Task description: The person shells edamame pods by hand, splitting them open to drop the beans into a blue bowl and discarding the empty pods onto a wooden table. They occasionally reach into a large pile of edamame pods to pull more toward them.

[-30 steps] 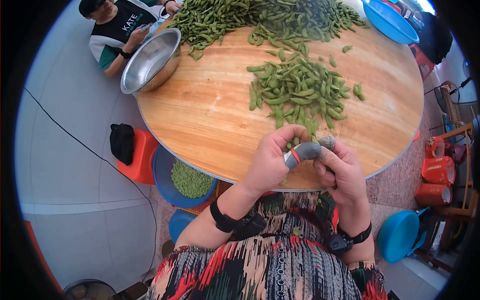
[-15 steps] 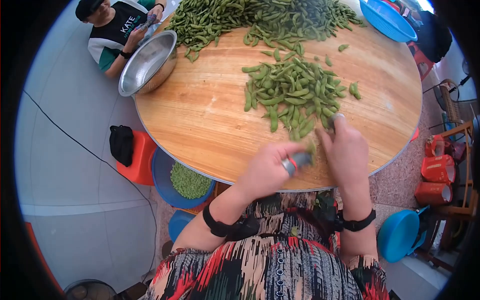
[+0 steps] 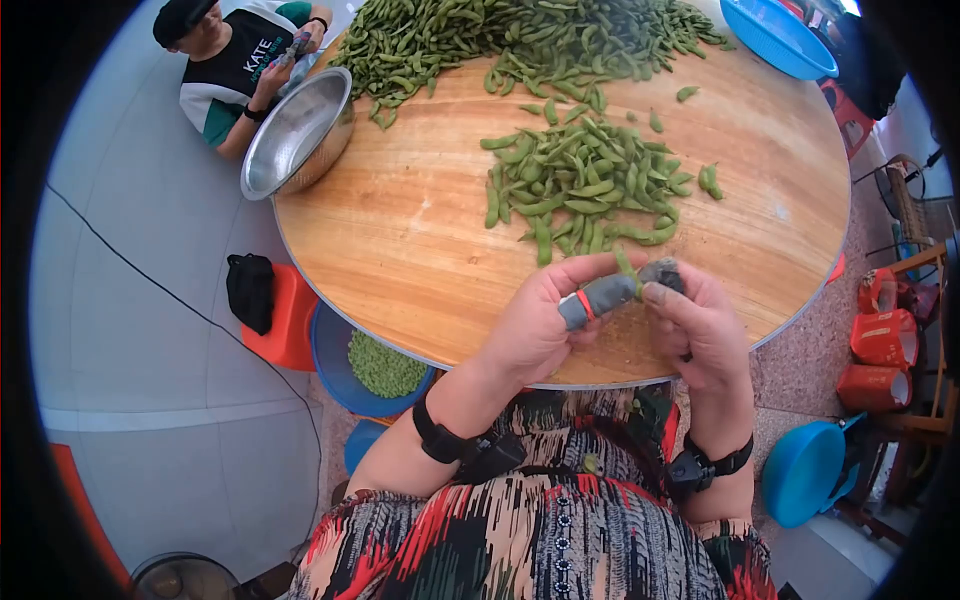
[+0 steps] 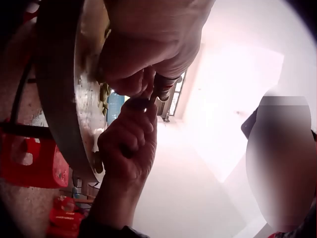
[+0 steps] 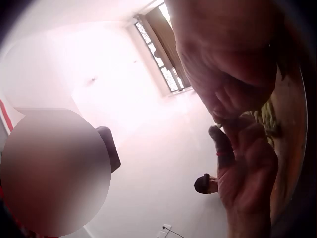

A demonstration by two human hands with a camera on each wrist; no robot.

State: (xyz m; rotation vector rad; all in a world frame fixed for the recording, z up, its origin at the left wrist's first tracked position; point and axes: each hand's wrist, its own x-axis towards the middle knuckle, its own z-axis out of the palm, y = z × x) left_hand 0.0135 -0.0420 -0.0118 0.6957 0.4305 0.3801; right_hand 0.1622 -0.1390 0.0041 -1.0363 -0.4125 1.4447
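Observation:
Over the near edge of the round wooden table, my left hand point(image 3: 540, 315) pinches a green edamame pod point(image 3: 625, 263) between its fingers and thumb. Grey wrapping with a red band covers the left thumb. My right hand point(image 3: 708, 325) meets it from the other side, thumb and wrapped finger pinching the pod's near end. In the left wrist view the right hand point(image 4: 128, 144) shows curled fingers; the pod is hidden there. Just beyond both hands lies a small pile of edamame pods point(image 3: 590, 180).
A large heap of pods point(image 3: 560, 35) covers the table's far side, with a steel colander point(image 3: 300, 135) at its left edge and a blue basket point(image 3: 780, 38) at far right. Shelled beans point(image 3: 385, 365) fill a blue basin point(image 3: 335, 365) below. Another person point(image 3: 250, 60) sits across at left.
My hands parted, the right reaching to the small pile while the left held a pod lower down. Now they are together again, pinching a pod between them.

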